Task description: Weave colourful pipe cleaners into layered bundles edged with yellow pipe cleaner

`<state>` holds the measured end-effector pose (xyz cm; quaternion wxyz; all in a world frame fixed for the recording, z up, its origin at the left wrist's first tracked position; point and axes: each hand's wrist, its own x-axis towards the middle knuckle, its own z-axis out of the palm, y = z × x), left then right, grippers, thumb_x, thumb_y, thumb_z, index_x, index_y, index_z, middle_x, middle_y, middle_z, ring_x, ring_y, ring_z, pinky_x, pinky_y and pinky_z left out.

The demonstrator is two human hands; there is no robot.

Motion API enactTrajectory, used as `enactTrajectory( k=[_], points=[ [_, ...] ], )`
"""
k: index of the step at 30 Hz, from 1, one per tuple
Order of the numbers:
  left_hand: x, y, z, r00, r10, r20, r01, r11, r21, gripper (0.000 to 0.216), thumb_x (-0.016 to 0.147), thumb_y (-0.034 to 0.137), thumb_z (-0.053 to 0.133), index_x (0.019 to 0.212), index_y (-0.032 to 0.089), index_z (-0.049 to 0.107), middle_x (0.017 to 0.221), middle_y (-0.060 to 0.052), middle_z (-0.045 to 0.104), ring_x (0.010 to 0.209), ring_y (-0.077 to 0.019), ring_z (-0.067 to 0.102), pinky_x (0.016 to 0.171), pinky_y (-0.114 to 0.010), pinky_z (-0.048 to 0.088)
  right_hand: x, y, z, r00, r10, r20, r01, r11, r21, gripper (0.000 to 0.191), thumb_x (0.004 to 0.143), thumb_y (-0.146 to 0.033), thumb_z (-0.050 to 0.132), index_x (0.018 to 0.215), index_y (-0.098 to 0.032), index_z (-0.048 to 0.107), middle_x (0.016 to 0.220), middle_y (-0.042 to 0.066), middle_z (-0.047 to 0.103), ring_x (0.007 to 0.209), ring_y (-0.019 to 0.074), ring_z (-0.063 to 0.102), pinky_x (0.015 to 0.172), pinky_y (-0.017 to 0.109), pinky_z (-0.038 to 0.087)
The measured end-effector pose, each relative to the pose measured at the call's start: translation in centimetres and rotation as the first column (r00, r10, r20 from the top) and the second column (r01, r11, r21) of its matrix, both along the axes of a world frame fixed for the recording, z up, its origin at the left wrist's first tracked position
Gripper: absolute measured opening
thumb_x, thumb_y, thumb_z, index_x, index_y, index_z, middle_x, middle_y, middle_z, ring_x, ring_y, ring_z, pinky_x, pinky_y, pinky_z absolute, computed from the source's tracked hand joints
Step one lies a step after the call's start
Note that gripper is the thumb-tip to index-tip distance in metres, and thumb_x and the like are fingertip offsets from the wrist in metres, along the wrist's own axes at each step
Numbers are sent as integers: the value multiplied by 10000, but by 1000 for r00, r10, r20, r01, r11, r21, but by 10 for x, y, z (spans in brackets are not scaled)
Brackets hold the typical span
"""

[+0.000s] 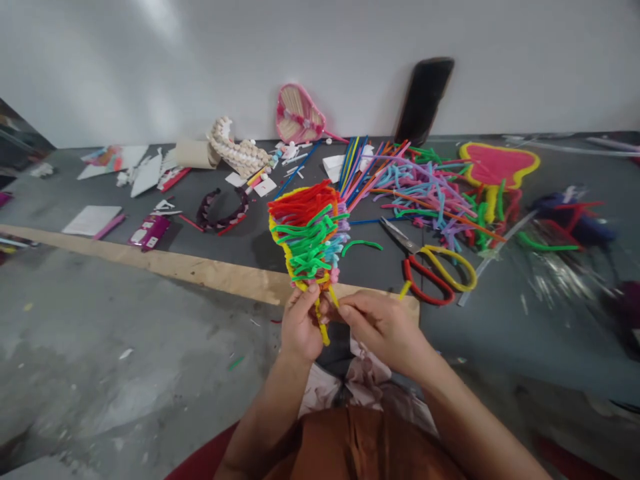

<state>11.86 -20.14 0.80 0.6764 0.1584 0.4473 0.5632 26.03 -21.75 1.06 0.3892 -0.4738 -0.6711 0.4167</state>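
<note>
My left hand [303, 323] is closed around the base of a fan-shaped pipe cleaner craft [307, 233]. Red strands cover its top and green ones its middle, with blue, purple and pink down the right side and a yellow edge on the left. A yellow wrapped stem [324, 331] sticks out below my fingers. Close beside it, my right hand [383, 327] pinches a yellow pipe cleaner [333, 295] at the craft's lower end. Another short yellow piece [405, 289] shows just above my right knuckles.
Scissors [415, 257] with red and yellow handles lie right of the craft. Behind them is a pile of colored pipe cleaners [425, 187]. A phone [425, 100] leans on the wall. A dark headband [220, 217] and purple packet [149, 232] lie left; a pink-and-yellow craft [495, 165] lies right.
</note>
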Motion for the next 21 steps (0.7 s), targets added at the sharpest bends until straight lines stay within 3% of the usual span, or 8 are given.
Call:
enactTrajectory(
  k=[5,8,12,16,21],
  points=[
    [1,-2,-5,994,-96,-60,99,994,45,278,605,303,824,722,150,624,594,25,585,460,-60,471,423,-182,358,5,19,-4,972,-65,-228,27,986,-166,299,877,-446,574,976,-175,652,889,53,710,798,185,658,697,274,513],
    [3,-2,-5,990,-135,-50,136,990,22,301,569,290,846,698,143,617,585,33,562,454,-58,466,413,-181,362,3,25,-10,962,-58,-266,20,990,-142,247,906,-404,536,899,-180,639,820,23,671,755,159,617,679,251,484],
    [6,-2,-3,993,-119,20,120,992,-40,337,592,315,842,743,138,598,670,27,581,448,-26,432,370,-137,275,1,23,-11,985,-113,-127,111,994,-23,198,924,-328,501,827,-192,607,758,12,623,703,145,574,650,245,446],
    [10,0,0,994,-68,89,80,987,-138,348,583,270,837,749,148,557,666,55,559,427,-6,405,371,-121,254,3,19,-8,987,-154,39,144,970,196,177,933,-255,463,803,-206,572,763,37,621,720,168,569,668,277,443],
    [7,-1,5,972,-141,189,180,962,-205,301,550,201,792,733,138,562,625,41,582,401,-1,382,374,-119,248,6,21,-10,975,-178,136,114,916,385,135,933,-203,461,840,-199,558,763,53,617,730,185,555,668,295,437]
  ],
)
